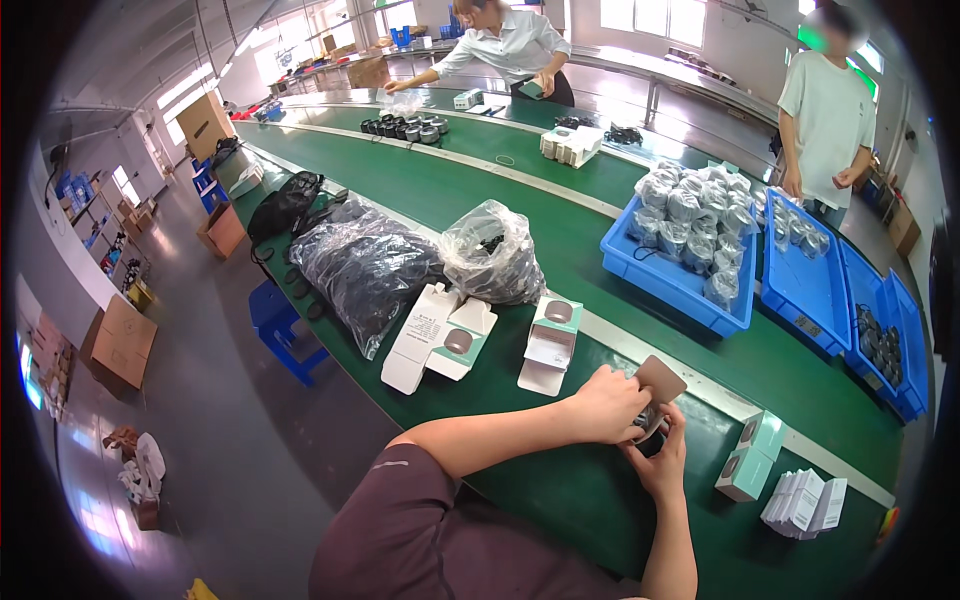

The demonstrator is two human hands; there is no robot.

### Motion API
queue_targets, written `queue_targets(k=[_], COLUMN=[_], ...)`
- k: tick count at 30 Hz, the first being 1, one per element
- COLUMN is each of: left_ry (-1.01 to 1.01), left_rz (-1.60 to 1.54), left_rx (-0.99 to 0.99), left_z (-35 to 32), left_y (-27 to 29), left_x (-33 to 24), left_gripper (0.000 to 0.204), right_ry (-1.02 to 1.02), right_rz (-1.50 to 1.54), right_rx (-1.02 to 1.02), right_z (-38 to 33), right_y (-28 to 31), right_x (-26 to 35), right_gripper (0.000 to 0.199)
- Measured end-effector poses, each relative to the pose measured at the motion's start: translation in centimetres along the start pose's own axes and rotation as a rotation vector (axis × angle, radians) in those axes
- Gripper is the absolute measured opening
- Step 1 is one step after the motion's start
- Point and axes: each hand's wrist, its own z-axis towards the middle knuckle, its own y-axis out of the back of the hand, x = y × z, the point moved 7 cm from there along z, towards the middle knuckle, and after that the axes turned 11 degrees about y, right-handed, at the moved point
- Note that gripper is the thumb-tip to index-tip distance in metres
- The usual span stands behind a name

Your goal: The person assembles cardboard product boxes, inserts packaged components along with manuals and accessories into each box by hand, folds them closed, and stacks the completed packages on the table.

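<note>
Above the near part of the green table is a small carton (pixel 661 379), its brown inner flap standing up. My right hand (pixel 660 458) grips it from the near right side, thumb and fingers around it. The curled fingers of my left hand (pixel 612 403) press into the carton's mouth; what they pinch is hidden. Left of my hands stand an opened white-and-green box (pixel 551 345) and two unfolded boxes, one white (pixel 415 338) and one showing a green panel (pixel 462 340). Closed green-and-white boxes (pixel 752 457) lie to the right, beside a stack of folded white leaflets (pixel 800 503).
Far right are blue trays (pixel 640 272), one full of bagged round items (pixel 690 215). A clear bag (pixel 490 250) and a large bag of black parts (pixel 365 260) lie at left. Two people (pixel 510 50) stand across the table. A blue stool (pixel 280 325) is beside the left edge.
</note>
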Motion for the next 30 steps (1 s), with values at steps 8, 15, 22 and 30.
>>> queue_targets(k=[8,15,22,30], left_ry=[-0.013,0.266,0.326,0.554], left_rz=[-0.174,-0.122,-0.047,-0.035], left_rx=[-0.425,-0.507,-0.410,-0.539], left_z=[-4.5,-6.6,-7.5,-4.5], left_y=[6.3,8.9,9.2,13.6], left_x=[2.6,11.4,15.1,25.8], left_gripper=[0.051,0.037,0.034,0.029], right_ry=[0.011,-0.002,0.073,0.074], right_rz=[0.006,-0.047,-0.027,-0.040], right_rx=[-0.005,-0.014,-0.011,-0.024], right_z=[-0.3,0.1,0.6,0.5], right_y=[0.2,0.3,0.0,0.4], right_x=[0.1,0.2,0.7,0.9], right_gripper=[0.091,0.088,0.088,0.087])
